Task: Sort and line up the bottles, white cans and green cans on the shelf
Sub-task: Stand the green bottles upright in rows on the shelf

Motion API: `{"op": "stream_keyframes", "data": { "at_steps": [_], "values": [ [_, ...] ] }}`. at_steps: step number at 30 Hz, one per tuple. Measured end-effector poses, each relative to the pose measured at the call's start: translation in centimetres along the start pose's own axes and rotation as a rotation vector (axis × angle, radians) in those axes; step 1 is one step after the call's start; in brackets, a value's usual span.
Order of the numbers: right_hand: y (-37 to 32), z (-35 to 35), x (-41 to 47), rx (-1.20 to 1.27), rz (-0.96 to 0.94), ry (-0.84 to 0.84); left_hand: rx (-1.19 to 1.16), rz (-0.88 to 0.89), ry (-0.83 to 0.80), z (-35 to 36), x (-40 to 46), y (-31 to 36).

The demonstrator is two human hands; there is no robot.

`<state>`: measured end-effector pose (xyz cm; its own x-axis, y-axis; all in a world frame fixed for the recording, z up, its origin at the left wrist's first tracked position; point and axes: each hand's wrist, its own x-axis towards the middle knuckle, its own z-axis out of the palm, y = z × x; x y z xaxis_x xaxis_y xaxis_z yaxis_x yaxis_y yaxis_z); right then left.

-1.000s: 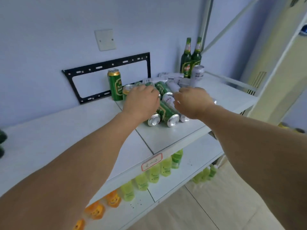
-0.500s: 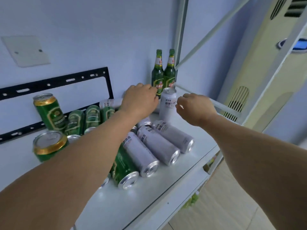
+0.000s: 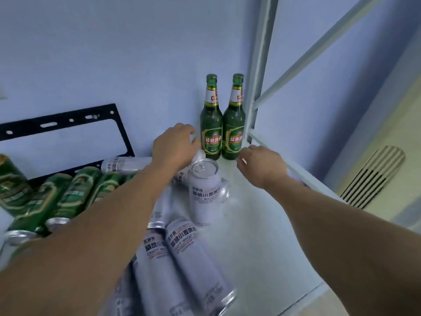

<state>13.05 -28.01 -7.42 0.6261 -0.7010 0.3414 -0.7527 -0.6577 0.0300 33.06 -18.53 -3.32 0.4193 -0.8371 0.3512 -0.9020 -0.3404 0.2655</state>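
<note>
Upright white can (image 3: 204, 190) between both hands, in neither grip

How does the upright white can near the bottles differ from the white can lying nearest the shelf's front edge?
The upright white can stands on its base, pull-tab top facing up; the lying white can rests on its side, one end toward the shelf front. The upright one stands alone; the lying one lies alongside other fallen white cans. Both carry the same white label with dark lettering.

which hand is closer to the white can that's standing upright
Left. The left hand reaches just above and behind the standing white can, nearly touching; the right hand hovers off to its right.
</note>
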Motion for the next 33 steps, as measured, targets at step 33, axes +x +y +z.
{"op": "stream_keyframes", "data": {
  "at_steps": [33],
  "values": [
    [1.5,7.1,8.6,1.156,0.424,-0.14,-1.172,-0.349,-0.149,7.4,10.6,-0.4]
  ]
}}
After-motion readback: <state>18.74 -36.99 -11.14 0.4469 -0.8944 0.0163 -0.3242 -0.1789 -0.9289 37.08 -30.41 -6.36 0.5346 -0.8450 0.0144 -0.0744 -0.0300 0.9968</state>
